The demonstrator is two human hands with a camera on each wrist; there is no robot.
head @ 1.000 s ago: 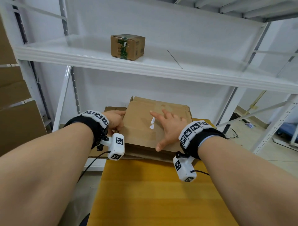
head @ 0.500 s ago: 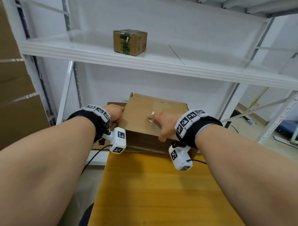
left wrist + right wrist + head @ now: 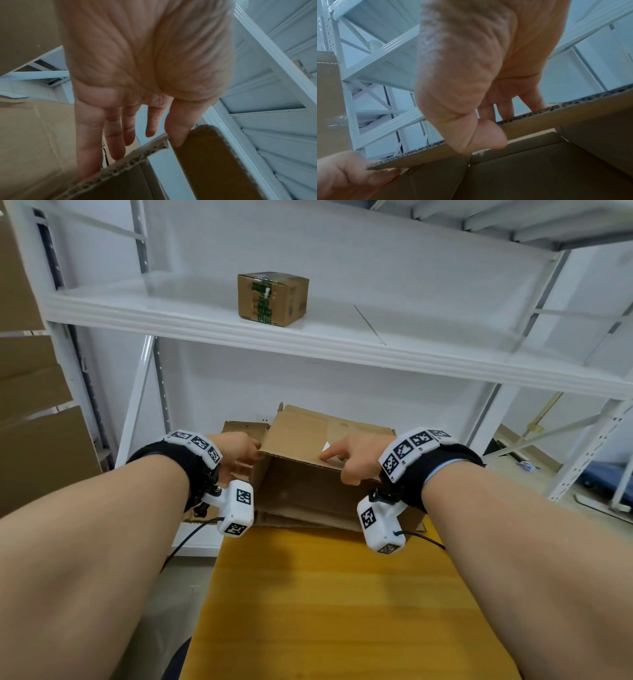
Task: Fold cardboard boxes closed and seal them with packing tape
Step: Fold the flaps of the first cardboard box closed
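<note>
Stacked cartons (image 3: 30, 419): far left, brown, piled beside the rack upright.
Left hand (image 3: 239, 451): at the left corner of the raised flap, grip clamped on its edge, thumb on one face and fingers behind.
Left fingers (image 3: 89, 142): long and mostly straight down the far side of the flap, thumb tip pressed on the near face.
Cardboard box (image 3: 308, 494): open, sitting at the far end of the tabletop, under the shelf.
Flap (image 3: 322, 436): lifted off the box, tilted up and away, corrugated edge facing the camera.
Small box (image 3: 272, 297): up on the white shelf (image 3: 445, 361), taped, well apart from the action.
Right hand (image 3: 352, 455): on the flap's near edge, grip clamped, thumb underneath, fingers curled over the top.
Tabletop (image 3: 342, 611): yellow wood grain, running toward the camera between both forearms.
</note>
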